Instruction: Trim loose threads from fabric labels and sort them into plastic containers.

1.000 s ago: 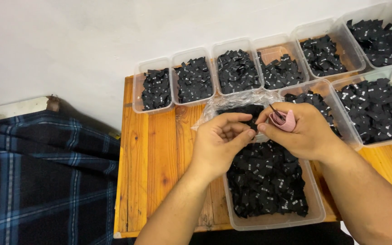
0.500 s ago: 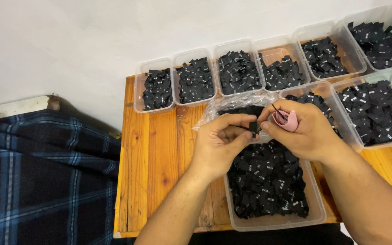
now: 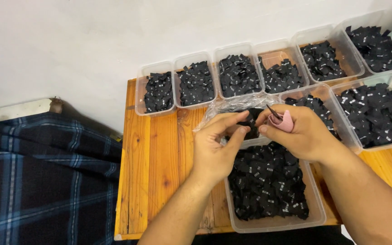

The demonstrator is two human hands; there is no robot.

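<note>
Mid-batch — both hands on one black label over the near tub.
Left hand (image 3: 214, 145) pinches a black label (image 3: 252, 119); right hand (image 3: 302, 131), grip closed on small pink snips (image 3: 283, 120), meets it. Near tub (image 3: 316, 218) looks full, so I'd judge plenty left — rear tubs (image 3: 138, 97) on the counter (image 3: 159, 159) hold smaller piles.

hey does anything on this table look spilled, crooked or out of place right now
Nothing stands out. The black fabric tags all sit inside their clear tubs, none loose on the wooden table. The left hand and right hand pinch one tag over the front tub; crinkled clear plastic lies behind them.
</note>
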